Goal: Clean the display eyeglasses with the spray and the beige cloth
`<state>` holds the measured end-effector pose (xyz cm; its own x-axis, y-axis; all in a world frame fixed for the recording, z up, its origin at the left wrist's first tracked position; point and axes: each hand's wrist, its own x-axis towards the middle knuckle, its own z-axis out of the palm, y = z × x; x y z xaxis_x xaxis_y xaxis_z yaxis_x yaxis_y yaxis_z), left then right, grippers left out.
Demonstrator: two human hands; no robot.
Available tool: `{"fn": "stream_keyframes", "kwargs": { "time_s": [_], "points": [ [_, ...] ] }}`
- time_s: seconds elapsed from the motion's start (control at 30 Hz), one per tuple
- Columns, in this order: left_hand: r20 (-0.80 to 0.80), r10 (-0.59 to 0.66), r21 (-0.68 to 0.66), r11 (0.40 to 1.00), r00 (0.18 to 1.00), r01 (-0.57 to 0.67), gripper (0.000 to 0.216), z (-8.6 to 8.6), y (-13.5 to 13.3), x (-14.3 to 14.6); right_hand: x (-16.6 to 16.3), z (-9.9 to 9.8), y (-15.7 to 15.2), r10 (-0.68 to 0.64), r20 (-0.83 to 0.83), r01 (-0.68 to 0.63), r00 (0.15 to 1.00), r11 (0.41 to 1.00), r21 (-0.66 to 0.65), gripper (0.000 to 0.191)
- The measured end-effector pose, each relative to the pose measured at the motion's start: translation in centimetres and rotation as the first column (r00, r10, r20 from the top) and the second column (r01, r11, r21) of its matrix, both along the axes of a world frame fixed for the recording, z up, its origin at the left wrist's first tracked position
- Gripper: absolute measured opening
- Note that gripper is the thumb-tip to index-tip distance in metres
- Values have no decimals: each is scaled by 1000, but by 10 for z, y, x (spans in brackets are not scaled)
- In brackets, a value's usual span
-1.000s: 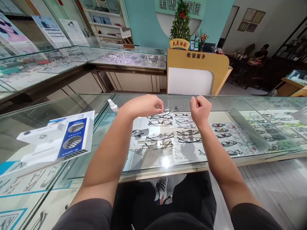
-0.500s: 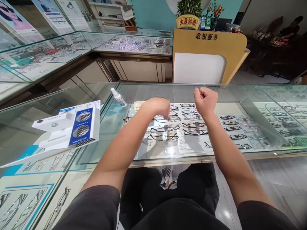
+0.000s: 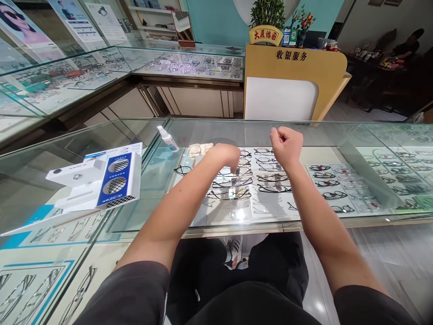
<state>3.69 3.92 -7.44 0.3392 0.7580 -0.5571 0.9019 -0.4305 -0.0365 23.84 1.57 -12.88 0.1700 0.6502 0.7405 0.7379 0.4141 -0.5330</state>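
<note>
My left hand [image 3: 223, 156] rests low on the glass counter top [image 3: 209, 131] with its fingers curled down. At its fingertips is a thin eyeglass frame [image 3: 242, 163], which it seems to grip. My right hand [image 3: 287, 143] hovers just above the glass to the right. It is closed in a pinch, and what it pinches is too small to make out. Rows of eyeglasses [image 3: 270, 180] lie on white trays inside the case beneath both hands. A beige cloth [image 3: 200, 149] lies on the glass just left of my left hand.
A small spray bottle [image 3: 168, 137] and a black pair of glasses [image 3: 182, 170] lie on the counter to the left. A white and blue display box [image 3: 101, 180] stands further left. Beyond the counter stand a yellow cashier desk [image 3: 294, 81] and more glass cases [image 3: 189, 63].
My left hand has come down from above the counter to the glass, bringing the thin frame with it. My right hand stayed raised and closed. The view tilted downward.
</note>
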Motion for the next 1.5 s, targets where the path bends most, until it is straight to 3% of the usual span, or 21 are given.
{"fn": "stream_keyframes", "kwargs": {
  "time_s": [0.23, 0.47, 0.6, 0.8, 0.9, 1.03, 1.1, 1.2, 1.37, 1.43, 1.5],
  "points": [
    [2, -25, 5, 1000, 1000, 25, 29, 3, -1, -3, -1, 0, -1, 5, 13, -5, 1000, 1000, -25, 52],
    [33, 62, 30, 998, 998, -63, 25, 10, 4, -9, -1, -1, -1, 47, -49, -50, 998, 996, -69, 56],
    [71, 80, 127, 988, 994, -89, 25, 5, 8, -6, -1, -1, -3, 120, -130, -134, 984, 985, -105, 58],
    [142, 81, 116, 988, 987, -98, 18, -10, 17, -6, -2, 1, -3, 192, -292, -220, 937, 974, -63, 61],
    [193, 91, 103, 988, 977, -112, 16, -18, 24, -8, 0, 4, 2, 275, -510, -358, 815, 931, -70, 50],
    [270, 91, 111, 986, 959, -125, 20, -22, 28, -10, 4, 9, 8, 342, -806, -668, 483, 739, -87, 33],
    [295, 63, 145, 983, 953, -109, 15, -19, 27, -14, 4, 11, 8, 344, -842, -703, 415, 709, -57, 32],
    [340, 15, 199, 976, 940, -88, 7, -8, 25, -23, 3, 13, 6, 356, -843, -701, 402, 712, -34, 32],
    [583, -23, 240, 960, 812, -146, 11, 15, 23, -43, 0, 12, 5, 401, -830, -716, 388, 699, 3, 30],
    [729, -36, 243, 947, 684, -209, 16, 22, 21, -44, -1, 10, 6, 410, -827, -718, 385, 696, 11, 30],
    [862, -43, 208, 939, 505, -275, 20, 26, 17, -41, -2, 8, 7, 414, -824, -724, 388, 690, 6, 31]
  ]
}}
